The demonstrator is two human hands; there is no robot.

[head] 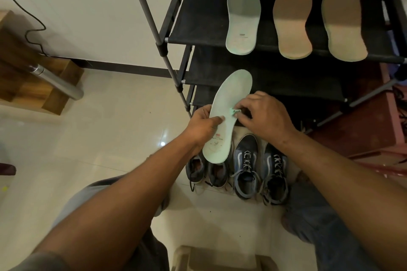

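Note:
My left hand (203,126) grips a pale green insole (230,103) by its left edge, thumb across its face, and holds it above the shoes. My right hand (263,115) pinches a small green torn flap (234,112) at the insole's right edge. A matching green insole (243,17) lies on the top shelf of the black shoe rack (198,17), with two tan insoles (293,20) (343,20) beside it. On the floor below stand two blue laced sneakers (245,165) (275,171) and a dark pair (207,171).
The rack's grey poles (154,20) rise at the left of the shelves. A wooden stand with a steel flask (55,81) sits at the left wall. A reddish mat (363,127) lies at the right. A beige stool (220,257) is under me.

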